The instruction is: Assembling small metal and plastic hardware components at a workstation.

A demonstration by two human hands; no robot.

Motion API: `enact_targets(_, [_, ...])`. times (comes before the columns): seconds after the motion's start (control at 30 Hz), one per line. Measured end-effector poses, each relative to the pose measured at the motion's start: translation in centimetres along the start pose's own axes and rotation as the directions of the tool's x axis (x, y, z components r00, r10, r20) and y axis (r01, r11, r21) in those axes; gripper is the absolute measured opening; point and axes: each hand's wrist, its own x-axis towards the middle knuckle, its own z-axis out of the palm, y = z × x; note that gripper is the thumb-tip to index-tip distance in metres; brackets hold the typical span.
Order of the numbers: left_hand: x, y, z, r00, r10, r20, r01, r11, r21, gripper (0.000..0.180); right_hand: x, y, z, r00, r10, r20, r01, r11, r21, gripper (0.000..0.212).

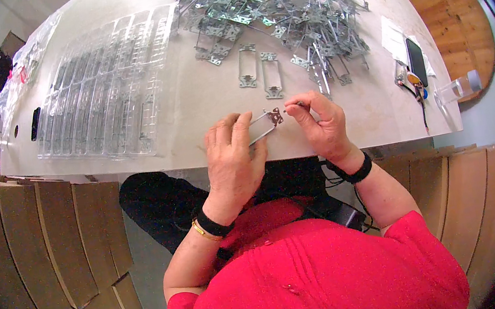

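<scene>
Near the table's front edge, my left hand (pixel 232 153) is closed around a narrow metal frame bracket (pixel 276 115). The bracket's flat, notched end sticks out to the right, past my fingers. Just beside that end, my right hand (pixel 325 125) makes a pinch with thumb and forefinger. A small dark bit shows at its fingertips, too tiny to name. Two similar brackets, a left one (pixel 248 82) and a right one (pixel 274 94), lie flat beyond my hands. Behind them rises a large tangled pile of metal brackets (pixel 265 2).
Clear plastic compartment trays (pixel 145 144) with metal parts in them cover the table's left side. At the right lie a phone (pixel 416 60) and a clear plastic bottle (pixel 461 87). A round wooden board (pixel 455 21) stands beyond the table. Cardboard boxes (pixel 62 241) flank me.
</scene>
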Motion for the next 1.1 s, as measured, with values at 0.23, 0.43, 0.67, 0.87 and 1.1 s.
enact_targets(0.23, [1.9, 1.4, -5.4, 0.956, 0.132, -0.260, -0.155, 0.986, -0.069, 0.040, -0.3, 0.7, 0.6, 0.997, 0.029, -0.066, -0.023, 0.996, 0.083, 0.011])
enact_targets(0.43, [-0.1, 4.1, -19.2, 0.927, 0.310, -0.213, -0.364, 0.882, -0.300, 0.027, 0.4, 0.1, 1.4, 0.997, 0.048, -0.063, -0.037, 0.986, 0.162, 0.010])
enact_targets(0.67, [-0.6, 3.4, -18.4, 0.789, 0.611, -0.062, -0.380, 0.406, -0.831, 0.019, 0.2, 0.6, 0.9, 0.996, 0.008, -0.090, 0.002, 0.994, 0.106, 0.010])
enact_targets(0.87, [-0.5, 6.4, -13.3, 0.886, 0.450, -0.110, -0.302, 0.383, -0.873, 0.021, 0.0, 0.7, 0.8, 0.995, 0.041, -0.088, -0.033, 0.995, 0.096, 0.010])
enact_targets(1.1, [-0.6, 8.0, -11.5, 0.898, 0.421, -0.128, -0.285, 0.334, -0.898, 0.023, 0.1, 1.3, 1.0, 0.994, -0.025, -0.103, 0.032, 0.997, 0.072, 0.010])
